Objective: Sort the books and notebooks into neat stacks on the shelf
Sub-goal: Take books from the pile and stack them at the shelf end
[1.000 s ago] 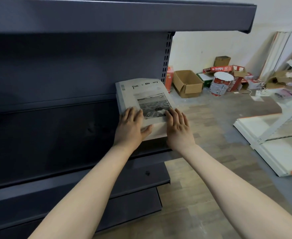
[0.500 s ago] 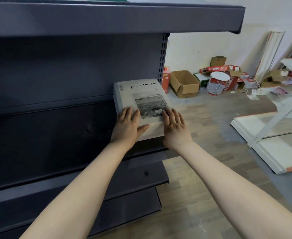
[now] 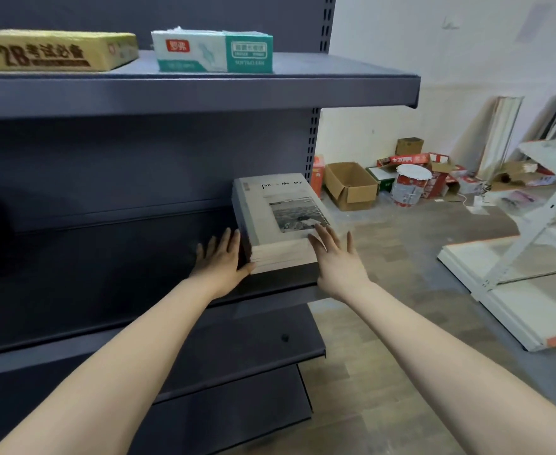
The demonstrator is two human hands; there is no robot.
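A stack of pale grey notebooks (image 3: 270, 211) with a black-and-white photo on the top cover lies at the right end of the dark middle shelf (image 3: 105, 264). My left hand (image 3: 220, 257) lies flat on the shelf with straight fingers against the stack's left side, thumb at its front corner. My right hand (image 3: 335, 254) has spread, straight fingers at the stack's right front corner, fingertips on the top cover. Neither hand grips anything.
On the upper shelf (image 3: 204, 90) lie a yellow box (image 3: 53, 50) and a white-and-green tissue pack (image 3: 214, 50). Cardboard boxes (image 3: 348, 185), a paint bucket (image 3: 408, 185) and white shelf panels (image 3: 516, 284) lie on the wooden floor to the right. A lower shelf (image 3: 237, 349) juts out below.
Both hands have slid off the top cover to the stack's sides. The left hand moved down to the shelf at the left. The view has tilted up, revealing the upper shelf's items.
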